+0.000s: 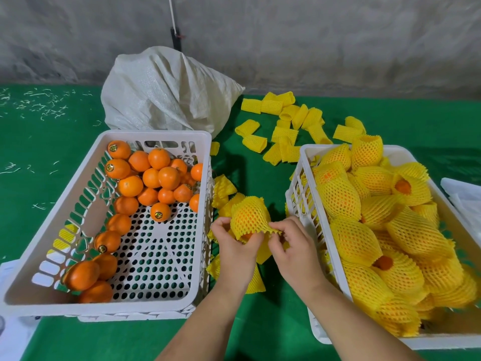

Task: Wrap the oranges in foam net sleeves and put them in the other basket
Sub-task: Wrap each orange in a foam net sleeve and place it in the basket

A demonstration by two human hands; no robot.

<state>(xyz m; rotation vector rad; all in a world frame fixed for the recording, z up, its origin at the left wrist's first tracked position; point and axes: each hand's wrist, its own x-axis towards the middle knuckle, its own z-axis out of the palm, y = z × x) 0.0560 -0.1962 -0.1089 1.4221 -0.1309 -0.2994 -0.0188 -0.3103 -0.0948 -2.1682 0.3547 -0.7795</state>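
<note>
Orange (pixel 247 234) in its foam net sleeve (pixel 250 217), between both baskets above the tabletop (pixel 260 321): left hand (pixel 234 246) and right hand (pixel 294 246) each pinch the sleeve's near open rim; long axis points away.

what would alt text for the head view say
Both hands, left hand and right hand, pull a yellow foam net sleeve over an orange, between a left basket of bare oranges and a right basket of wrapped ones.
</note>
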